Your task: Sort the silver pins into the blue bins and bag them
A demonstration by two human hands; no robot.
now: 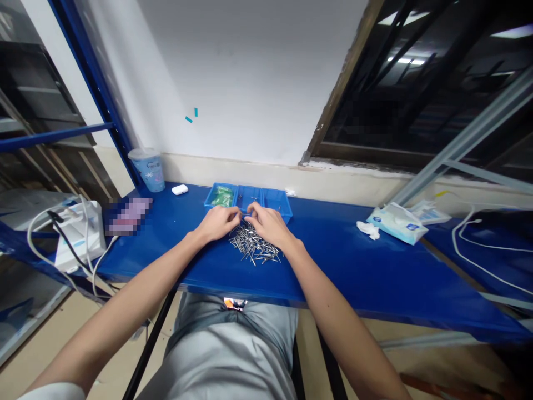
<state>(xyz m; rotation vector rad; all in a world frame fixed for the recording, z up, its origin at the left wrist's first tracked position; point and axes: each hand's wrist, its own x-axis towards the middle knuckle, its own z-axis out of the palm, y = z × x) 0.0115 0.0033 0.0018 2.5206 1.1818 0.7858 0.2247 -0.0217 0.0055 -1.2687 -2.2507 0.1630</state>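
Between my two hands is a thin metal pin (245,214), held level by its ends. My left hand (220,222) pinches one end, and the fingertips of my right hand (266,223) close on the other. Just below and partly under my hands lies a loose heap of similar metal pins (255,244) on the blue table (333,255). Right behind my hands stand blue bins in a row. In the left bin (208,198) are green-and-clear packets (222,195); the middle bin (250,190) and right bin (283,195) hold a few small bits, partly hidden by my fingers.
A blue patterned cup (150,171) and a white case (180,190) stand at the back left. Further left are a blurred-out purple item (130,215) and a white power strip (83,236) with cables. To the right lie a crumpled tissue (368,230) and a tissue pack (397,223).
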